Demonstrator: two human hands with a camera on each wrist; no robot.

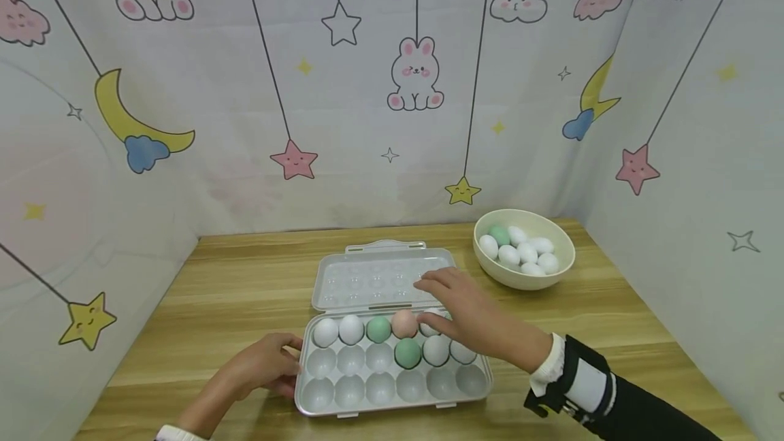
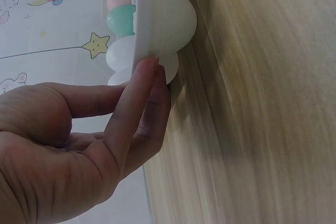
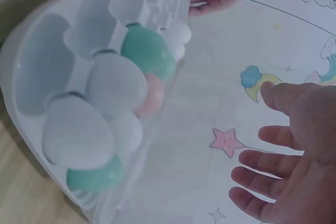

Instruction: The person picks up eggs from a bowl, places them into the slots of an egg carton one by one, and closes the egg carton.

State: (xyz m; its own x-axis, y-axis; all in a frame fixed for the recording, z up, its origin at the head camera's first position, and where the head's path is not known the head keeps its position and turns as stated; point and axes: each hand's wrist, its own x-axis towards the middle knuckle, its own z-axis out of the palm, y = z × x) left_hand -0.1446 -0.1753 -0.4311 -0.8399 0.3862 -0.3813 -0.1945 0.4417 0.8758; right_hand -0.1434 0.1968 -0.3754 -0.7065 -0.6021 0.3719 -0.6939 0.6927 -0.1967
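Observation:
A translucent white egg tray [image 1: 348,397] with its lid [image 1: 343,281] folded back lies on the table. White, green and pink eggs fill its back row; in the middle row a green egg [image 1: 407,353] and white eggs [image 1: 436,350] sit at the right. The front cups hold nothing. My left hand [image 1: 263,366] grips the tray's left end, and in the left wrist view its fingers [image 2: 137,90] pinch the rim. Above the tray's back right part hovers my right hand [image 1: 471,315], fingers extended, holding nothing; in the right wrist view its palm [image 3: 310,166] is apart from the eggs.
A cream bowl [image 1: 525,281] with several white eggs [image 1: 527,252] and one green egg [image 1: 499,235] stands at the back right of the wooden table [image 1: 245,278]. Printed cloth walls [image 1: 355,114] enclose the back and both sides.

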